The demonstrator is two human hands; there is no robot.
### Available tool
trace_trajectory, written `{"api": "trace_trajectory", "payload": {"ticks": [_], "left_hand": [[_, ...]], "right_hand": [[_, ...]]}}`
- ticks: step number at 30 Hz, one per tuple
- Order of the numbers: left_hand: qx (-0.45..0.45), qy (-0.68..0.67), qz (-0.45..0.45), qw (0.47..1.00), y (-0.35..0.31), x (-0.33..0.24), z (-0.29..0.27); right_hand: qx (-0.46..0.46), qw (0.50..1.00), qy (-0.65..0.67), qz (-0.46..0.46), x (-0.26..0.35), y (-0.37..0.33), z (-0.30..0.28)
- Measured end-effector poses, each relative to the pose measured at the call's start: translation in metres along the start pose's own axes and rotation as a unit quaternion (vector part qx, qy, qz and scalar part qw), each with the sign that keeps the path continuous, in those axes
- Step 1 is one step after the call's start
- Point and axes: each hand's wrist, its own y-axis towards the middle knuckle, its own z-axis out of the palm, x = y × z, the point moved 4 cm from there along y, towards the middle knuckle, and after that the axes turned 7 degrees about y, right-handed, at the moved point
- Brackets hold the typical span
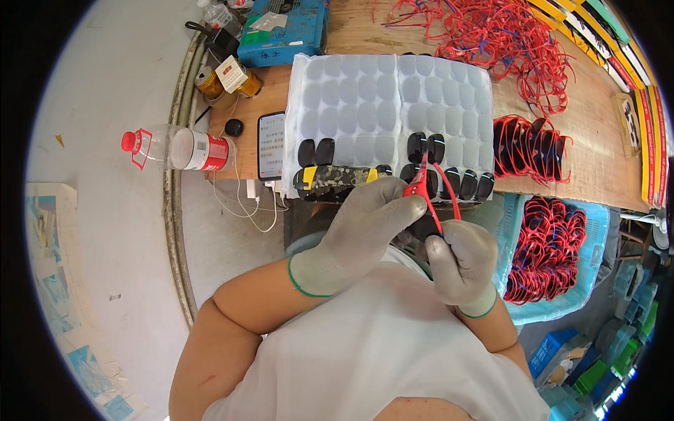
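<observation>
While gloved hands point(366, 219) hold red glasses point(417, 189), lens tray point(296, 119) edge near

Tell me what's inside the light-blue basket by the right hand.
The basket holds a dense pile of tangled red frames. The pile hides the basket's bottom, so anything underneath cannot be seen.

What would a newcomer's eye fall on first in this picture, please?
Probably the red tangle at the table's far right. Next, perhaps the blue basket of red frames on the right. At centre, the gloved left hand and right hand hold a red frame near the white pack.
</observation>
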Motion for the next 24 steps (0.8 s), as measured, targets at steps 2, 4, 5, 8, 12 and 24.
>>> {"api": "trace_trajectory", "payload": {"ticks": [2, 4, 5, 8, 12, 24], "left_hand": [[-0.003, -0.001, -0.009, 1.0, 0.001, 0.004, 0.002], [-0.006, 0.018, -0.011, 1.0, -0.001, 0.005, 0.002], [-0.007, 0.039, -0.006, 0.999, -0.003, 0.003, 0.0], [-0.026, 0.046, 0.017, 0.998, -0.003, 0.007, -0.003], [-0.034, 0.068, 0.073, 0.994, -0.003, -0.002, -0.009], [-0.005, 0.198, 0.111, 0.974, -0.02, -0.025, -0.006]], "right_hand": [[-0.009, 1.0, -0.021, -0.001, 0.0, -0.002, 0.0], [-0.011, 0.999, -0.042, 0.0, 0.001, -0.005, -0.001], [-0.009, 0.999, -0.051, -0.012, 0.004, -0.004, -0.001], [-0.004, 0.997, -0.07, -0.031, 0.013, 0.001, 0.002], [0.016, 1.0, -0.023, 0.008, 0.004, -0.001, 0.009], [0.03, 0.99, 0.094, 0.098, -0.008, -0.005, 0.003]]}}
